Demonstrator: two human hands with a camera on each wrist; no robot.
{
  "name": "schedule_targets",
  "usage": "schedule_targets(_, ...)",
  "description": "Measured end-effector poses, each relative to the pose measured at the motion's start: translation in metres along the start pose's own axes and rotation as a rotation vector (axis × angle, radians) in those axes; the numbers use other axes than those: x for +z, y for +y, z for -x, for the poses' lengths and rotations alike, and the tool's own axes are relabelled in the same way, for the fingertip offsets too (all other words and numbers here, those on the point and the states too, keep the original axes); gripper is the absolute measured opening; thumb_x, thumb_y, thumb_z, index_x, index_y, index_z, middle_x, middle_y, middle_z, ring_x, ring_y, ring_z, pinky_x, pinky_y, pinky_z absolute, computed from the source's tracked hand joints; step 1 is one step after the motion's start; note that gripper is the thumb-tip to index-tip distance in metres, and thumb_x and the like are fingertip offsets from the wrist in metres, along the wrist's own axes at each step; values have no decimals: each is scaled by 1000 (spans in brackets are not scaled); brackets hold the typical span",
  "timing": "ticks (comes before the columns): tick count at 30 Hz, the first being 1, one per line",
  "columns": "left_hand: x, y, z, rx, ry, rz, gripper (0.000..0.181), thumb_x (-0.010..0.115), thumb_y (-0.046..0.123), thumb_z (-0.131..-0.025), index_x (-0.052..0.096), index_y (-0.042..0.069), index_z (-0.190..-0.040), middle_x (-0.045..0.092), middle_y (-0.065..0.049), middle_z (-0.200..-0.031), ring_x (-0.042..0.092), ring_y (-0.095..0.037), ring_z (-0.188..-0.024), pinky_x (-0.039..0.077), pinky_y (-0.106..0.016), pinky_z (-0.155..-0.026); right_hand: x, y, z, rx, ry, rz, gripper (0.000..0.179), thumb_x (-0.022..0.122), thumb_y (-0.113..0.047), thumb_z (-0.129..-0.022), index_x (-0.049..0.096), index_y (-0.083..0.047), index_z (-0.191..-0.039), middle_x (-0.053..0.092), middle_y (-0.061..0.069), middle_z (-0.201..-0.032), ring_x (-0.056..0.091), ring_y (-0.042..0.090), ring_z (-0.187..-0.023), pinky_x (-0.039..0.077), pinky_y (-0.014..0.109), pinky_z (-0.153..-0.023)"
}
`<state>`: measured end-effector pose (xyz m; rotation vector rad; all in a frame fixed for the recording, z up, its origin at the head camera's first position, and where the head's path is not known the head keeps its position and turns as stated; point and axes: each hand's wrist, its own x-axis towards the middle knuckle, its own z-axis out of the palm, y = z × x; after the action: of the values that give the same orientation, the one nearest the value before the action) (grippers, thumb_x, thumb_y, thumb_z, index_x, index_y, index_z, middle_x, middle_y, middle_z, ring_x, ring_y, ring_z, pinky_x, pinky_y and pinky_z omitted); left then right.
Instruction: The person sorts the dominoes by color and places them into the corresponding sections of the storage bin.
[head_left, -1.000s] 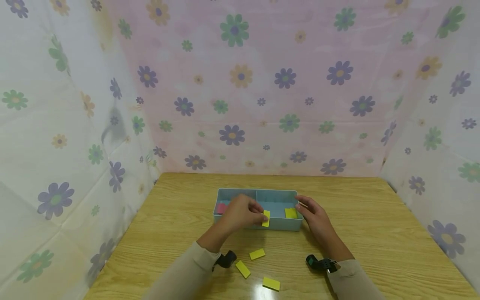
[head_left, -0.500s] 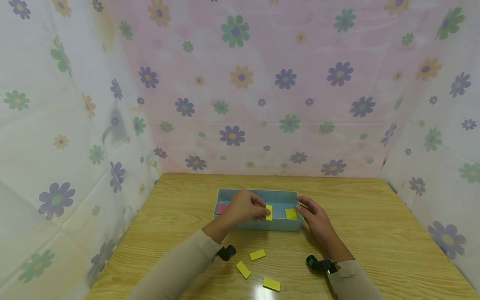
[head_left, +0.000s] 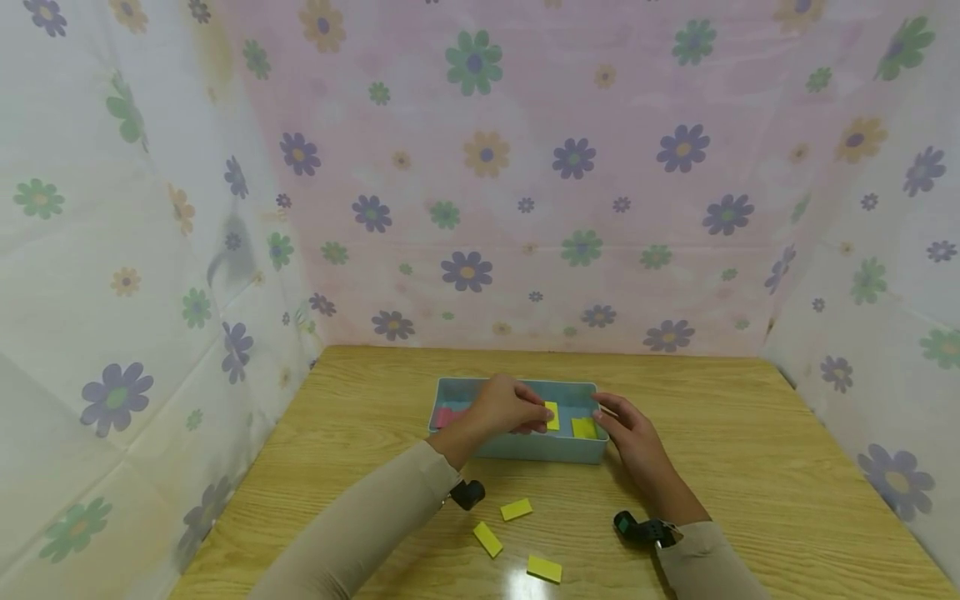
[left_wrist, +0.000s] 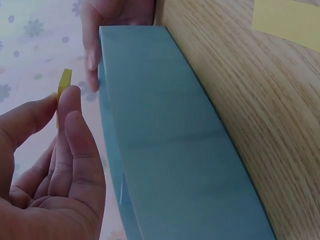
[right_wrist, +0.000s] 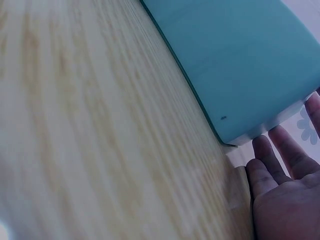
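In the head view, my left hand (head_left: pixel 506 407) pinches a small flat yellow tile (head_left: pixel 552 415) between thumb and fingertips, upright over the right compartment of a light blue divided box (head_left: pixel 536 448). The left wrist view shows the held tile (left_wrist: pixel 64 81) edge-on, above the level of the box's rim. My right hand (head_left: pixel 633 435) is at the box's right end, its extended fingers touching the end wall in the right wrist view. Yellow tiles (head_left: pixel 583 428) lie in the right compartment. Pink tiles (head_left: pixel 447 417) lie in the left one, partly hidden by my left hand.
On the wooden table (head_left: pixel 360 500), in front of the box, lie three loose yellow tiles: one nearest the box (head_left: pixel 516 509), one slanted tile (head_left: pixel 487 539) and one front tile (head_left: pixel 544 569). Flowered cloth (head_left: pixel 525 167) surrounds the table at the back and sides.
My left hand has moved right and slightly away with the yellow tile, from over the box's front wall to over the right compartment. My right hand has stayed at the box's end.
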<state>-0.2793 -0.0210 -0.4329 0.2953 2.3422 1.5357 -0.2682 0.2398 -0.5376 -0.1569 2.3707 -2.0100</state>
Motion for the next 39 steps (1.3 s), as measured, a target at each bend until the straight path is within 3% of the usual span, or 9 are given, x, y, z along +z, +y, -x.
schedule_targets(8, 10, -1, -8, -28, 17, -14, 16, 84, 19, -89, 81, 6, -96, 78, -3, -76, 79, -25, -80, 65, -36, -70, 1, -1, 0, -2, 2, 4, 55, 58, -43, -106, 48, -16, -153, 35, 4, -166, 30, 32, -156, 29, 58, -125)
schedule_targets(16, 13, 7, -18, -47, 11, -16, 12, 84, 21, -89, 82, 10, -92, 78, -3, -77, 78, -32, -90, 64, -46, -82, -3, 1, -2, 8, 3, 22, 58, 59, -49, -104, 48, -18, -153, 33, 4, -167, 28, 32, -156, 29, 57, -125)
schedule_targets(22, 12, 12, -26, -29, -7, -17, 8, 82, 13, -90, 81, 5, -90, 79, -6, -79, 78, -35, -90, 64, -48, -82, -5, 1, -2, 1, 0, 37, 57, 57, -47, -105, 48, -18, -153, 32, 5, -168, 28, 33, -156, 29, 58, -124)
schedule_targets(36, 10, 13, -42, -64, 55, -141, 9, 84, 10, -87, 82, 3, -82, 78, -10, -74, 79, -32, -84, 65, -45, -76, -2, -2, 0, -2, 2, 15, 60, 59, -49, -104, 48, -17, -153, 34, 3, -166, 30, 31, -156, 30, 57, -124)
schedule_targets(39, 13, 12, -46, -72, 53, -157, 10, 85, 10, -86, 82, 4, -79, 78, -9, -73, 79, -31, -82, 65, -45, -76, -2, -2, 1, 5, -4, 14, 59, 58, -48, -105, 47, -17, -154, 35, 3, -166, 33, 29, -154, 36, 47, -123)
